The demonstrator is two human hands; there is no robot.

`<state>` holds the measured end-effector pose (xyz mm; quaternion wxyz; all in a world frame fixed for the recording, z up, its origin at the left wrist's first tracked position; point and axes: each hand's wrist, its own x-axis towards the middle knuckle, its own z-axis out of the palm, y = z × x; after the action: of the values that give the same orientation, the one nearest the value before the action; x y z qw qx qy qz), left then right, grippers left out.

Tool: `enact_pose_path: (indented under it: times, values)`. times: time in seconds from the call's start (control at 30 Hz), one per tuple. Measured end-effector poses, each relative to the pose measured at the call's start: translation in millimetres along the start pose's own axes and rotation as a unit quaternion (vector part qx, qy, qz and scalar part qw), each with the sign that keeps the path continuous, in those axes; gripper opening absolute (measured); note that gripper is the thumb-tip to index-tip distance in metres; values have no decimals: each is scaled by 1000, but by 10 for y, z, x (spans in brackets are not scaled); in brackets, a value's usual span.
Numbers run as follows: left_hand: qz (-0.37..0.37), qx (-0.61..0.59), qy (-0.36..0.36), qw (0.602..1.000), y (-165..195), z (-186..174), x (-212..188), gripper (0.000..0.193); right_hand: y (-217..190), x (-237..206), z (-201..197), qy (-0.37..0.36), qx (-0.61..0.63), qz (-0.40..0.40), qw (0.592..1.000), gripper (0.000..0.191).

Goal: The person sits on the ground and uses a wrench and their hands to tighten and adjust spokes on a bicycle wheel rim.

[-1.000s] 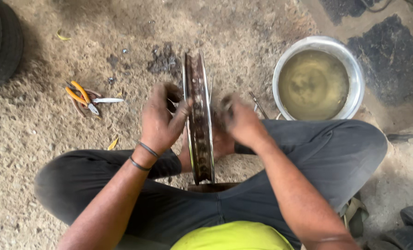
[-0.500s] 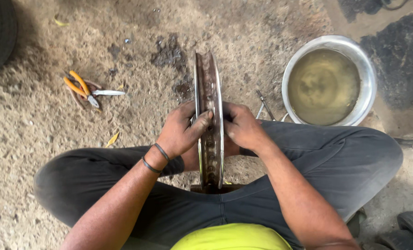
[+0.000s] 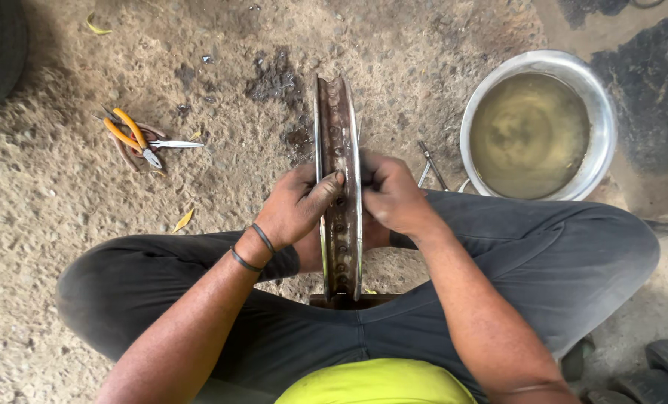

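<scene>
Rim (image 3: 338, 135) upright on the floor between the knees. Left hand (image 3: 298, 206) and right hand (image 3: 391, 196) each close a grip on its edges. Pliers (image 3: 133, 137) left; water basin (image 3: 599, 97) right.

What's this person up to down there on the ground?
A person sits cross-legged on sandy ground with a metal wheel rim standing upright on edge between the knees. The left hand and right hand grip it from either side. Orange-handled pliers lie to the left; a metal bowl of murky liquid sits to the right.
</scene>
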<state>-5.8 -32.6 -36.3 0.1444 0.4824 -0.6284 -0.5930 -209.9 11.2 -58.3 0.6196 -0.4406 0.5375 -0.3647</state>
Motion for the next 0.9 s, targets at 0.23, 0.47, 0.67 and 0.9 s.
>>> enact_pose_path:
  times: [0.23, 0.47, 0.67, 0.9]
  values:
    - [44, -180, -33, 982, -255, 90, 48, 34, 25, -274, -294, -90, 66, 23, 994, 12]
    - [41, -262, -53, 963, -311, 120, 73, 33, -59, -126, -393, 96, 185, 34, 978, 9]
    - [31, -164, -39, 985, -158, 43, -18, 31, 99, -103, -99, 129, 273, 22, 953, 27]
    - [244, 126, 92, 957, -82, -91, -23, 73, 287, 134, 217, 98, 285, 109, 947, 26]
